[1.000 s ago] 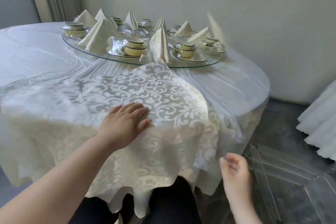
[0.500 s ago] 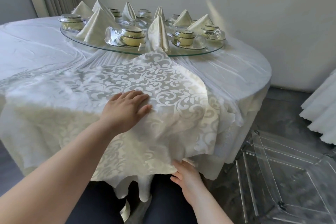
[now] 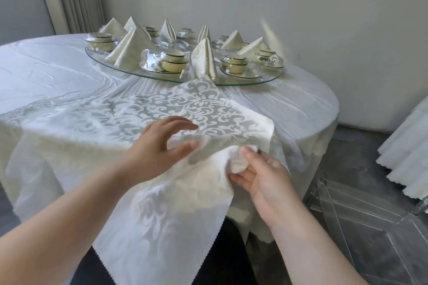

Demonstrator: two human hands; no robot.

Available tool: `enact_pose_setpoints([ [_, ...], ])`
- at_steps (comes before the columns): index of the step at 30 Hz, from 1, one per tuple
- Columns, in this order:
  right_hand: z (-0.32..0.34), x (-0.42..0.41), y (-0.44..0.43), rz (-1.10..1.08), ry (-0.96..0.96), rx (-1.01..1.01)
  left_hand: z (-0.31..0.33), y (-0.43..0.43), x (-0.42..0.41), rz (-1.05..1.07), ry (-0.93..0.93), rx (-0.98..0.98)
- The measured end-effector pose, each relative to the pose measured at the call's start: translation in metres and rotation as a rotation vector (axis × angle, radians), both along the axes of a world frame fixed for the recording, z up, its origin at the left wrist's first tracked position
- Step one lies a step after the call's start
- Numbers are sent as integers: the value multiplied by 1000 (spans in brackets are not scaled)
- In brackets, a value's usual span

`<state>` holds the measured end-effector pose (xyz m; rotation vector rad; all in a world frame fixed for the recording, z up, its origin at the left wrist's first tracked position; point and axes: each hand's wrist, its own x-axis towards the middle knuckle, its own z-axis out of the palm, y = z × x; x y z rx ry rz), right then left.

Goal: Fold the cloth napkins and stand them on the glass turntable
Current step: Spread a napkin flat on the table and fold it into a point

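Observation:
A cream damask napkin (image 3: 199, 109) lies spread over the near table edge, one corner pointing at the glass turntable (image 3: 266, 81). My right hand (image 3: 259, 173) grips a bunched fold of the napkin's near part and lifts it above the table edge. My left hand (image 3: 159, 148) hovers over the cloth with fingers spread and loosely curved, thumb near the lifted fold. Several folded napkins (image 3: 205, 58) stand upright on the turntable between wrapped bowl sets (image 3: 173, 61).
The round table (image 3: 46, 76) wears a shiny white cloth. A clear acrylic chair (image 3: 361, 220) stands low at the right. White scalloped fabric (image 3: 407, 152) hangs at the far right. Wall and curtain lie behind the table.
My right hand came up from below the table edge and took hold of the napkin's lower part, raising it. My left hand lifted off the cloth, fingers now spread.

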<state>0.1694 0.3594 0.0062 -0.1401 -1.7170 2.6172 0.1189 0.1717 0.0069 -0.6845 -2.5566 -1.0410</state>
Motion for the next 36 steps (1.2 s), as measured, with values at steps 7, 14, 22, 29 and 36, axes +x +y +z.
enact_pose_setpoints([
  [7, 43, -67, -24, 34, -25, 27, 2, 0, 16, 294, -94, -428],
  [14, 39, -81, -22, 112, 37, 460, 8, -14, -16, 431, -96, -195],
  [22, 23, -110, 10, 68, 322, 1585, 49, -32, -82, 310, -210, -266],
  [29, 12, -161, 18, 241, 258, 1723, 39, -25, -135, 198, -484, -507],
  [36, -12, -182, 24, 314, 257, 1705, 35, -57, -161, 68, -603, -193],
])
